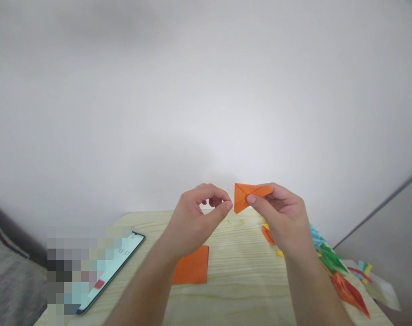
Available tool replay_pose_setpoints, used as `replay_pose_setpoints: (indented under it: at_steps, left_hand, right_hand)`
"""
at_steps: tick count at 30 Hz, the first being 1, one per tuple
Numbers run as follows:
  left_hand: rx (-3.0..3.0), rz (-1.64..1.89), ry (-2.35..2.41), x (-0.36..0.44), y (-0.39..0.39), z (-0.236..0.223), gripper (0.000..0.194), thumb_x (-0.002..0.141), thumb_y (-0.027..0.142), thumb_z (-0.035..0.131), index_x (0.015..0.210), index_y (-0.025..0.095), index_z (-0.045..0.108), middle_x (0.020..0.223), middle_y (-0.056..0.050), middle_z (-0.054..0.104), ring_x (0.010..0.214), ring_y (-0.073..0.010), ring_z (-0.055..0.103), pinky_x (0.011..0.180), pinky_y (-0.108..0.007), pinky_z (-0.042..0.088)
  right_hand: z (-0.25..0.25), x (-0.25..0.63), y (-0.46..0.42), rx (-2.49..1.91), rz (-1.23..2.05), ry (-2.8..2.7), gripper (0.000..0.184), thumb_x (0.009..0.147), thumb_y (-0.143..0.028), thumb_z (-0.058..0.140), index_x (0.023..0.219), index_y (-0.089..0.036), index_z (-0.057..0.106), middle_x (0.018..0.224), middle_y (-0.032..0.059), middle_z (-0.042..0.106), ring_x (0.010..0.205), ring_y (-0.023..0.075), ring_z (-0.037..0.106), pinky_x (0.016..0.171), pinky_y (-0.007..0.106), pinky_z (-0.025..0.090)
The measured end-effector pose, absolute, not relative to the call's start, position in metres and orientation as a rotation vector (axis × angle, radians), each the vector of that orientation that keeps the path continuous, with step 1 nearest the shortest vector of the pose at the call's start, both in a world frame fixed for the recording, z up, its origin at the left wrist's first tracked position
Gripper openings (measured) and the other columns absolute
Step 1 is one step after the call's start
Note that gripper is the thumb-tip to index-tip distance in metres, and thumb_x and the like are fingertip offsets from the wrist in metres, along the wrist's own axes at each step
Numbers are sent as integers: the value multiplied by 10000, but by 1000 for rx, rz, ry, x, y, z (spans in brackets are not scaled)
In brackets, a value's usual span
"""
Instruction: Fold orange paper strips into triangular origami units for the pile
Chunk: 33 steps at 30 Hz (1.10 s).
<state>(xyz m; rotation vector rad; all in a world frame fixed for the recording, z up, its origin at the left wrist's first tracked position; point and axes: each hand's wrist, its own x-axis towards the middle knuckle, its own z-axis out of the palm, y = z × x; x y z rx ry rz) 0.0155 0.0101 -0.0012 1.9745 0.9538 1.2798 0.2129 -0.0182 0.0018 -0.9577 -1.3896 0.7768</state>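
My right hand (282,206) grips a small folded piece of orange paper (241,195), with the thumb pressed on its front face. Crossing crease lines mark the paper, and its flat edge faces left. Just left of that edge is my left hand (204,215), its thumb and index fingertips pinched together. Nothing shows between those fingertips, and a narrow gap seems to part them from the paper. Below the left wrist, a square of orange paper (194,267) lies flat on the table, partly covered by the forearm.
A phone (119,260) with a lit screen, partly blurred out, lies at the table's left. Along the right edge are folded papers, among them green (331,259) and orange-red (350,292) ones, and a clear plastic bag (384,290). The wooden table (239,290) meets a white wall.
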Motion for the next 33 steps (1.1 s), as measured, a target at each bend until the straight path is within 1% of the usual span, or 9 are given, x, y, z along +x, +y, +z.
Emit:
replay_pose_setpoints:
  at_steps: [2,7,9,12,16,19,22,29,33]
  left_hand:
    - [1958,1403,1016,16,6,0,42,921,246,710,941,229,743,778,19,627,784,-152,554,790,-304,429]
    - [1979,1338,971,19,-3,0,227,942,243,692,1160,289,736,693,55,541,689,-123,512,716,-280,420]
    - [1989,1262,960,20,-4,-1,215,959,243,666,1156,289,736,671,57,537,656,-121,496,674,-279,408]
    - [1986,1211,953,21,-2,-3,131,975,245,632,1054,265,736,649,53,509,629,-121,471,633,-279,394]
    - [1929,1208,914,23,-1,-3,78,988,264,623,983,245,698,684,39,568,655,-127,512,615,-278,397]
    - [1818,1253,827,23,1,-1,50,990,259,629,997,230,670,797,9,684,763,-150,622,703,-295,464]
    - [1696,1299,717,22,3,-1,55,992,265,641,993,211,645,858,-16,730,833,-167,681,749,-302,502]
    - [1584,1351,569,19,8,-3,56,991,247,662,993,201,631,863,-22,754,838,-156,686,753,-288,520]
    - [1544,1380,549,20,9,-4,48,987,232,656,1002,198,626,863,-28,749,838,-168,693,773,-309,535]
  right_hand:
    - [0,213,-17,-1020,639,-1476,45,909,-225,732,866,-218,742,889,19,774,860,202,712,831,336,554]
    - [-5,209,-14,-1042,234,-1733,123,856,-115,715,839,-237,705,991,12,757,950,206,696,891,350,521]
    - [-6,207,-13,-1016,132,-1798,145,849,-98,706,851,-243,692,991,19,754,952,210,692,878,356,524]
    - [-6,206,-14,-1000,66,-1855,155,852,-97,691,854,-251,682,988,31,752,946,222,689,868,373,533]
    - [-4,208,-15,-981,67,-1831,163,863,-97,682,883,-258,699,993,35,749,957,227,694,887,386,543]
    - [-3,209,-16,-966,83,-1771,177,882,-99,667,930,-263,714,1028,42,746,985,231,697,913,397,546]
    - [-3,208,-16,-961,88,-1726,179,894,-107,668,954,-265,730,1041,46,729,988,230,687,915,401,541]
    - [-5,209,-16,-1030,149,-1575,127,905,-225,760,1010,-282,805,829,11,637,765,179,605,727,355,514]
    - [-7,209,-17,-999,490,-1447,226,899,-294,788,1124,-283,789,762,0,707,673,170,643,669,346,555]
